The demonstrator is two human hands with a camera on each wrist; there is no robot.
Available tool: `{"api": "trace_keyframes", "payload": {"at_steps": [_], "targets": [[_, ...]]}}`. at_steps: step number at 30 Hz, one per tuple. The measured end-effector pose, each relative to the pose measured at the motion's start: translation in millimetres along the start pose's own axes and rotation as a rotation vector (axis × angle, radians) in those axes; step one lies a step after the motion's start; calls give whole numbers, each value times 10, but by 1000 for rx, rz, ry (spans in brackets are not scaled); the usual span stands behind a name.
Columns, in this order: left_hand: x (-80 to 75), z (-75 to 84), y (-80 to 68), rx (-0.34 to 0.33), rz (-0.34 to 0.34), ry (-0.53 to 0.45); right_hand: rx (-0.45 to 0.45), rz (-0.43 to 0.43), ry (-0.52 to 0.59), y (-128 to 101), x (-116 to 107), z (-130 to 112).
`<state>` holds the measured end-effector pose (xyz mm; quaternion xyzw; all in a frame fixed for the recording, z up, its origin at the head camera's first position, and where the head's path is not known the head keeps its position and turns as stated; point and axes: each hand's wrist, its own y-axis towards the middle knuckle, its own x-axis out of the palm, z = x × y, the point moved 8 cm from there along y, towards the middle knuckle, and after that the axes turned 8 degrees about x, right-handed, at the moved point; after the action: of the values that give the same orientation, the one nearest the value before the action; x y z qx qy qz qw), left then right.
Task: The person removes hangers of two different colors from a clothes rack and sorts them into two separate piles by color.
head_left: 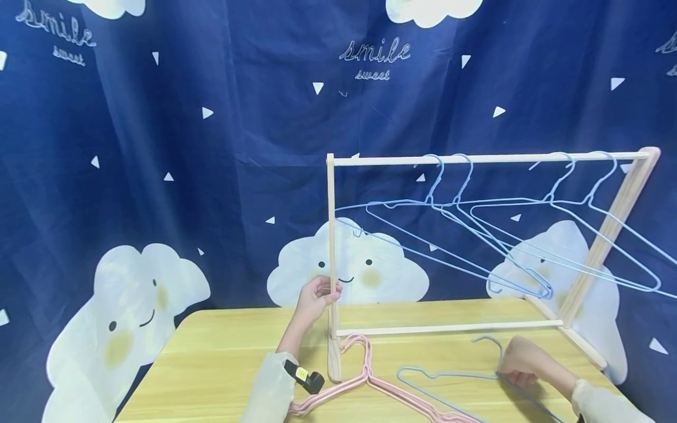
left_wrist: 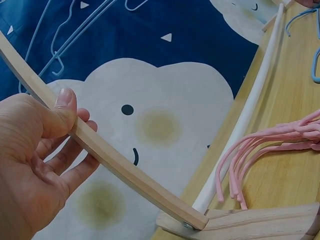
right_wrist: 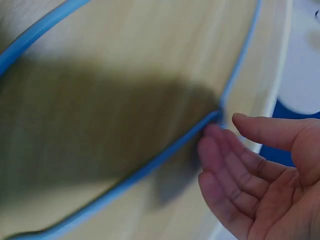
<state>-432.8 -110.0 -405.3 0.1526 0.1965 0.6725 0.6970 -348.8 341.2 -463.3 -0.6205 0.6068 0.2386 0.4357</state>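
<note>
My left hand [head_left: 313,295] grips the left upright [head_left: 332,247] of a wooden clothes rack. In the left wrist view its thumb lies along the near side of the post [left_wrist: 127,175] and the fingers reach behind. My right hand [head_left: 526,362] is down at the neck of a blue hanger [head_left: 455,375] lying on the table. The right wrist view shows its fingertips at the blue wire [right_wrist: 150,167], with the thumb held apart from them. Just right of the rack's left foot lies a bundle of pink hangers [head_left: 366,373].
Several blue hangers [head_left: 464,182] hang from the rack's top rail [head_left: 381,161]. A lower rail [head_left: 449,328] joins the two feet near the back of the wooden table [head_left: 211,364]. Behind the table hangs a dark blue curtain [head_left: 264,117] with clouds.
</note>
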Motion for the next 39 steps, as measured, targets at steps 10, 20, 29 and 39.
{"api": "trace_keyframes", "payload": {"at_steps": [10, 20, 29, 39], "targets": [[5, -22, -8, -23, -9, 6, -427, -23, -43, -577, -450, -1310], [2, -37, -16, -36, 2, -4, -666, 492, 75, -1154, -1605, -2475], [7, 0, -21, -17, 1, 15, -561, 601, 135, -751, -1897, -2811], [7, 7, -21, -3, -12, -40, -552, 480, 251, -430, -1738, -2927]]}}
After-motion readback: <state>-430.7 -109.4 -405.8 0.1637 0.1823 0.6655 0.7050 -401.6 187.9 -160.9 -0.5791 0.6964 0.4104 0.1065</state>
